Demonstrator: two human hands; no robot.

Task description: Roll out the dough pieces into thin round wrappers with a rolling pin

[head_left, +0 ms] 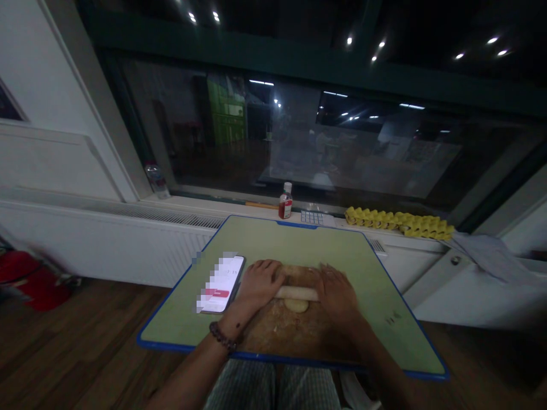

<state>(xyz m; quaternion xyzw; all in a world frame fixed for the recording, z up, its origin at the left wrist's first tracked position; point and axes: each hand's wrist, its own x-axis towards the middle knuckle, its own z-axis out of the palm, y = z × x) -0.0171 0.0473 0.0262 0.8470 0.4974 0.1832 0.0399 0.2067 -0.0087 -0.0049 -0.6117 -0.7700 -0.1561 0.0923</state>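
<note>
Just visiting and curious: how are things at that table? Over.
Left hand, right hand on pin. Dough partly under it, on board. Phone aside, clear of pin.

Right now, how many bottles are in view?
2: white-capped bottle on the windowsill, near its middle; clear plastic bottle at its left end. Others may be hidden.

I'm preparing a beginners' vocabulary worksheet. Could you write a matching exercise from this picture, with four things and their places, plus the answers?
1. rolling pin
2. phone
3. dough
4. yellow carton

A. along the windowsill
B. partly beneath the pin
C. spanning from left hand to right hand
D. on the green tabletop, left of both hands

Pairs: 1-C, 2-D, 3-B, 4-A
</note>
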